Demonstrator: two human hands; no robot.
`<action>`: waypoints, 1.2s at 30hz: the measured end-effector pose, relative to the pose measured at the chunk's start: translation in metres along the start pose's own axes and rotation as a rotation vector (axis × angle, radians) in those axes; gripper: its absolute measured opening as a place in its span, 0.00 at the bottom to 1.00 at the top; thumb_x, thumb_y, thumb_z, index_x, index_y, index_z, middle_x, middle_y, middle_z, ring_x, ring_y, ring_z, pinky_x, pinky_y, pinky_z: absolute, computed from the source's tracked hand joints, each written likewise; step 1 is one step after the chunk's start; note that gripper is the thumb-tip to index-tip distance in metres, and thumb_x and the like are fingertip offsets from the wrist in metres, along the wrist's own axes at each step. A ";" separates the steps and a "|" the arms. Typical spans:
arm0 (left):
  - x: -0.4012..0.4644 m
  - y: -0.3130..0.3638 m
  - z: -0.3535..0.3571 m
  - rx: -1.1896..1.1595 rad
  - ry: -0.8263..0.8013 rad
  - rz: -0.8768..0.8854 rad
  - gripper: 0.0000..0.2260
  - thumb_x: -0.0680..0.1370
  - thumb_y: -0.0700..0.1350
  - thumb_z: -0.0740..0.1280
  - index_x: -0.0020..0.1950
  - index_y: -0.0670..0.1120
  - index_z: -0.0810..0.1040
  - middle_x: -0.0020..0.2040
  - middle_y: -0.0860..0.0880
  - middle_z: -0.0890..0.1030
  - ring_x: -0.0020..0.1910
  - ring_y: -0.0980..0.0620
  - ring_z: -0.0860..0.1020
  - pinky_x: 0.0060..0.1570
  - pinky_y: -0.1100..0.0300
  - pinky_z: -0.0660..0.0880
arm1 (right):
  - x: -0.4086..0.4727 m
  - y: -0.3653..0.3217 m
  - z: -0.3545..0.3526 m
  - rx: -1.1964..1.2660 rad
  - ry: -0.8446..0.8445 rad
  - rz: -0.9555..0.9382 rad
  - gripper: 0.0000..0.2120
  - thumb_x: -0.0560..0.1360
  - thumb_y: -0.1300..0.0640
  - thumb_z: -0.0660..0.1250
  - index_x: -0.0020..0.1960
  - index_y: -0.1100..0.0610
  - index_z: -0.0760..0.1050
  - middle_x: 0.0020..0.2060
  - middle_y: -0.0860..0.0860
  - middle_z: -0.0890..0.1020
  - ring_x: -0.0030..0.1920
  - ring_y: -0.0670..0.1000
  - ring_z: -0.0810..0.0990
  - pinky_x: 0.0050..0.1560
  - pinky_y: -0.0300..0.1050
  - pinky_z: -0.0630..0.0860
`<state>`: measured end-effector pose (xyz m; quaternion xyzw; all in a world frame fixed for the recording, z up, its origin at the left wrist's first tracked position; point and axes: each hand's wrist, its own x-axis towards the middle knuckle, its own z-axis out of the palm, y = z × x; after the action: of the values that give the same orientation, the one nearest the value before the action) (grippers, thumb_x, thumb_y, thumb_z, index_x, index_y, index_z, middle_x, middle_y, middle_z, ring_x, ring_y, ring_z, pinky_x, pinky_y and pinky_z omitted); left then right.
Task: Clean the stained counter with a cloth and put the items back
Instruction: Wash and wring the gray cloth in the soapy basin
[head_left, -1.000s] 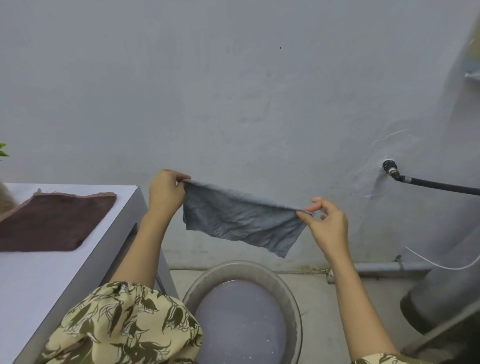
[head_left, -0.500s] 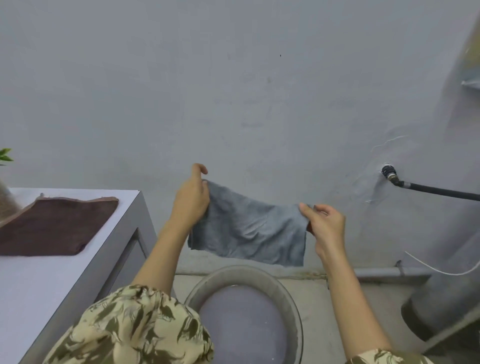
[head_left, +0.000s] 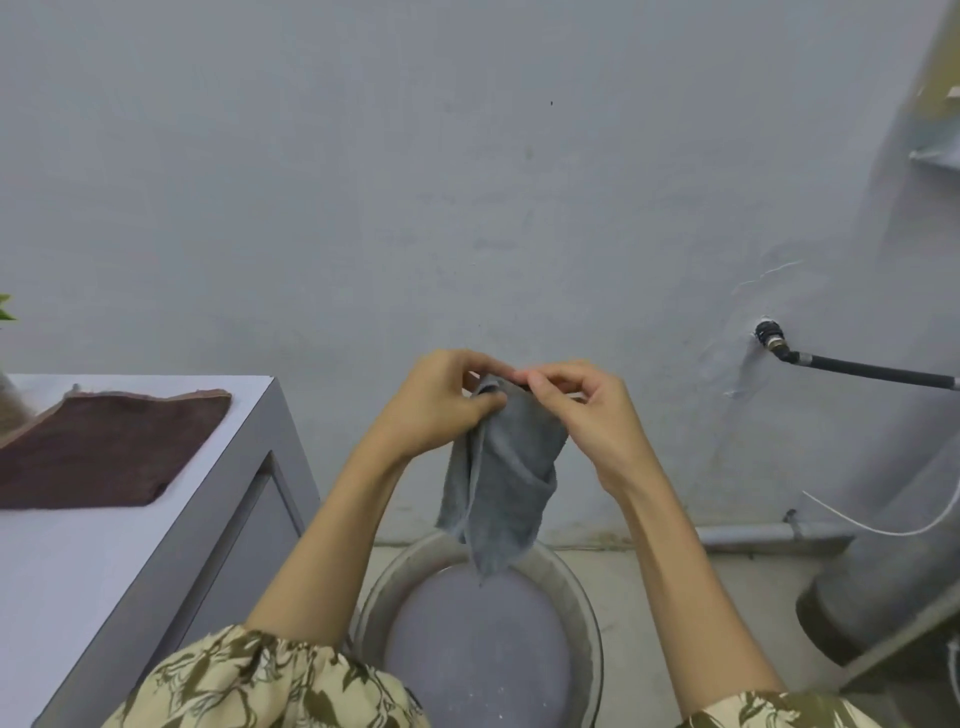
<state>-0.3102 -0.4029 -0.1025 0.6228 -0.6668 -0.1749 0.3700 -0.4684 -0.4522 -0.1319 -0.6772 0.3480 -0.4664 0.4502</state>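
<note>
L hand (head_left: 436, 405): your fingers pinch cloth (head_left: 501, 478) top edge.
R hand (head_left: 587, 415): pinches same edge, touching L.
Cloth: folded, hangs over basin (head_left: 584, 597).
Counter (head_left: 78, 561): brown towel (head_left: 98, 447) near its back edge.

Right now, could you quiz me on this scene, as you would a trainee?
1. True or false: both hands hold the grey cloth.
2. What lies on the counter? A) a brown cloth B) a sponge C) a plate
3. What stands directly below the grey cloth?

Key:
1. True: the left hand and the right hand pinch its top edge.
2. A, the brown cloth.
3. The basin of water.
</note>
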 end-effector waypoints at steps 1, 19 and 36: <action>-0.001 -0.001 -0.002 -0.016 0.012 0.009 0.11 0.74 0.40 0.68 0.48 0.57 0.82 0.45 0.57 0.83 0.46 0.59 0.79 0.47 0.66 0.76 | 0.000 0.003 -0.006 -0.118 0.021 -0.044 0.05 0.74 0.58 0.69 0.48 0.50 0.81 0.49 0.50 0.79 0.46 0.45 0.76 0.46 0.36 0.71; -0.018 -0.040 -0.017 -0.088 0.135 -0.136 0.11 0.71 0.33 0.64 0.40 0.47 0.81 0.37 0.52 0.81 0.35 0.61 0.76 0.38 0.67 0.74 | 0.003 0.011 -0.024 -0.488 -0.052 -0.149 0.05 0.72 0.61 0.68 0.43 0.52 0.74 0.51 0.47 0.68 0.56 0.47 0.67 0.60 0.43 0.62; 0.000 -0.030 -0.021 -0.401 0.189 -0.056 0.12 0.78 0.34 0.53 0.43 0.51 0.69 0.33 0.50 0.65 0.31 0.54 0.62 0.32 0.61 0.63 | -0.004 0.009 -0.021 0.415 -0.119 -0.055 0.22 0.70 0.66 0.70 0.56 0.49 0.65 0.40 0.55 0.84 0.42 0.53 0.82 0.41 0.45 0.79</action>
<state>-0.2739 -0.4029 -0.1092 0.5686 -0.5635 -0.2550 0.5423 -0.4902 -0.4580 -0.1386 -0.6056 0.1986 -0.4994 0.5868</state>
